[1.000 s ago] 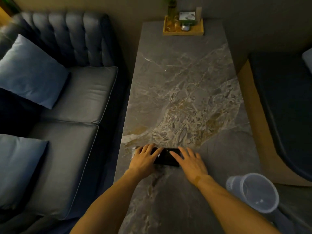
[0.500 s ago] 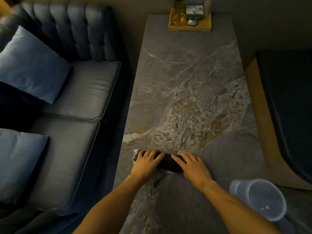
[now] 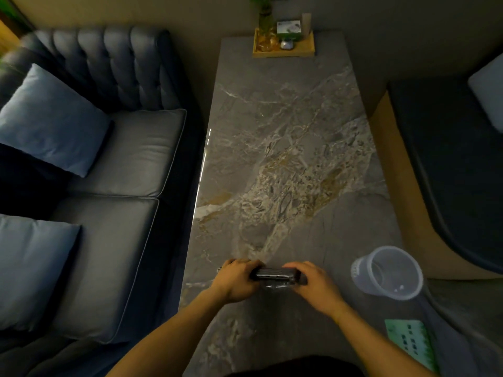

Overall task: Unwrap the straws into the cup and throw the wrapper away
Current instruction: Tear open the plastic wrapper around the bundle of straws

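A dark bundle of straws in a shiny clear wrapper (image 3: 275,276) is held just above the near part of the grey marble table (image 3: 288,148). My left hand (image 3: 235,278) grips its left end and my right hand (image 3: 313,284) grips its right end, fingers curled over the top. The middle of the pack shows between the hands; both ends are hidden. A clear plastic cup (image 3: 388,273) stands upright to the right of my right hand, near the table's right edge.
A wooden tray (image 3: 283,49) with a small plant and a box sits at the table's far end. A blue sofa (image 3: 114,164) with cushions runs along the left. A dark seat (image 3: 449,164) is at the right. A green printed card (image 3: 411,341) lies at the near right.
Both hands have closed around the straw pack and picked it up off the table, drawing it slightly nearer; before, their fingers lay flat on it.
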`<state>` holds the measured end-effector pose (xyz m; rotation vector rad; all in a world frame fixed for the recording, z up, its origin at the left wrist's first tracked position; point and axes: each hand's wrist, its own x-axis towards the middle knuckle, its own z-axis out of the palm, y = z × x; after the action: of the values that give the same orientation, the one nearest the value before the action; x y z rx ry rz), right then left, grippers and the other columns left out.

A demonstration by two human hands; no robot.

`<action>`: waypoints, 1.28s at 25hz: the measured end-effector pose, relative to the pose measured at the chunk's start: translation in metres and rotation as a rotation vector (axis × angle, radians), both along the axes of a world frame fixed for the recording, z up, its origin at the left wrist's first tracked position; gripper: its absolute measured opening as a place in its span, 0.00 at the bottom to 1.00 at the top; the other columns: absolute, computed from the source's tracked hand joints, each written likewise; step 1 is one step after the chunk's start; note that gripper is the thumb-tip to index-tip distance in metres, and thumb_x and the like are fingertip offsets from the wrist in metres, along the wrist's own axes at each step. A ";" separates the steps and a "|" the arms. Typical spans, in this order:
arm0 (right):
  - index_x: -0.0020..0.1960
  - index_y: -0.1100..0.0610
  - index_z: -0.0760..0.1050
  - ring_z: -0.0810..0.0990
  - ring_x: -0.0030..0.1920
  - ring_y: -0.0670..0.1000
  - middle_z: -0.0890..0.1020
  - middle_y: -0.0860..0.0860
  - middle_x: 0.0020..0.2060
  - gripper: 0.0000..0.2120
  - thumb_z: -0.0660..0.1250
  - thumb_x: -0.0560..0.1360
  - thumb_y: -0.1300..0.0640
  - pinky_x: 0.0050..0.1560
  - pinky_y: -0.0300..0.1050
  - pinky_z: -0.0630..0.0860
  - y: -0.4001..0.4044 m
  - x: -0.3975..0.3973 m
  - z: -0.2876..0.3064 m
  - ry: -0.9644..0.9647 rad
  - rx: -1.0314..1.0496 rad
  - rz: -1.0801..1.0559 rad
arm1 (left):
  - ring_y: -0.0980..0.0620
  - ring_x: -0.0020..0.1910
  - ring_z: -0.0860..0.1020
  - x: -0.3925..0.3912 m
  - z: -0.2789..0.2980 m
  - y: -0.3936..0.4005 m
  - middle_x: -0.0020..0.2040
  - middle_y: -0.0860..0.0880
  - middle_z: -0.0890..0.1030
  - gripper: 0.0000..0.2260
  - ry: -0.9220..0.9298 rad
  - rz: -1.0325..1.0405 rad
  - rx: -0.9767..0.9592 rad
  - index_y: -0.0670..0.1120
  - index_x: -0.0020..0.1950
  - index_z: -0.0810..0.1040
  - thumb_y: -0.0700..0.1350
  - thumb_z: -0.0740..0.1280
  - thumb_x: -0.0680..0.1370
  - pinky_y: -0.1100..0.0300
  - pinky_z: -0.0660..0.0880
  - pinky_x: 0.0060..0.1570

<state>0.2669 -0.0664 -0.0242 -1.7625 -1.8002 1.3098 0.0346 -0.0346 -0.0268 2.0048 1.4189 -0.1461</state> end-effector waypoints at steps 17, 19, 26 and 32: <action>0.48 0.56 0.74 0.81 0.43 0.51 0.82 0.53 0.41 0.14 0.76 0.67 0.63 0.43 0.42 0.79 -0.018 -0.008 0.021 0.494 -0.196 -0.405 | 0.53 0.68 0.68 0.037 0.026 -0.068 0.77 0.51 0.56 0.35 -0.181 -0.118 0.392 0.61 0.75 0.56 0.60 0.68 0.71 0.63 0.74 0.53; 0.49 0.55 0.74 0.81 0.44 0.50 0.82 0.56 0.44 0.15 0.74 0.67 0.67 0.43 0.41 0.80 -0.021 -0.009 0.010 0.527 -0.262 -0.409 | 0.49 0.66 0.72 0.042 0.025 -0.069 0.74 0.48 0.62 0.32 -0.138 -0.126 0.381 0.58 0.74 0.61 0.58 0.67 0.72 0.59 0.77 0.51; 0.68 0.45 0.65 0.80 0.57 0.56 0.79 0.57 0.61 0.41 0.65 0.64 0.79 0.47 0.50 0.79 -0.056 0.008 -0.007 0.785 -0.606 -0.282 | 0.44 0.68 0.70 0.040 0.011 -0.089 0.74 0.45 0.66 0.34 -0.006 -0.158 0.360 0.55 0.75 0.60 0.63 0.65 0.72 0.49 0.74 0.61; 0.72 0.45 0.51 0.75 0.64 0.56 0.73 0.56 0.67 0.49 0.66 0.65 0.81 0.53 0.48 0.81 -0.068 0.000 -0.009 0.687 -0.550 -0.216 | 0.46 0.69 0.69 0.040 0.005 -0.090 0.70 0.47 0.71 0.32 0.078 -0.219 0.487 0.52 0.73 0.66 0.64 0.63 0.72 0.47 0.71 0.65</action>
<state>0.2665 -0.1347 -0.0333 -1.3928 -0.9040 2.1055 0.0746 -0.1247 -0.0215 2.5782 1.3727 0.0321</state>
